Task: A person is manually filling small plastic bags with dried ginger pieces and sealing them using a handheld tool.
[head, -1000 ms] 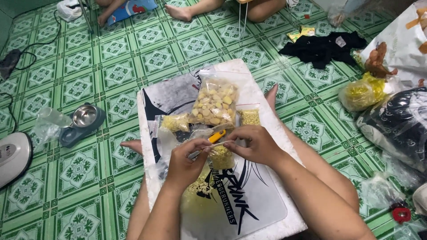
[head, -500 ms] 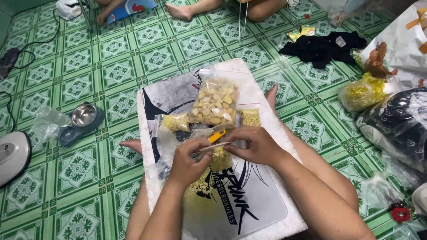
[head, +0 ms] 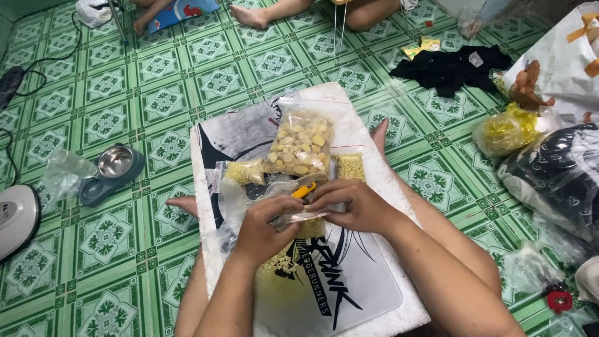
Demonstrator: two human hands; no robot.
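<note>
Hands meet over a white foam board (head: pixel 374 140) resting across the person's legs: left hand (head: pixel 265 229) and right hand (head: pixel 350 206) both pinch the top edge of a small clear zip bag (head: pixel 301 218) of yellowish bits, fingers clenched on it, thumbs almost touching. Just beyond the hands lie an orange utility knife (head: pixel 304 190), a bigger bag of pale yellow chunks (head: pixel 299 145) and two small filled bags (head: pixel 244 171) (head: pixel 349 166). Steel pet bowl (head: pixel 115 162) sits on the green tiled floor (head: pixel 187 75), well to the left.
</note>
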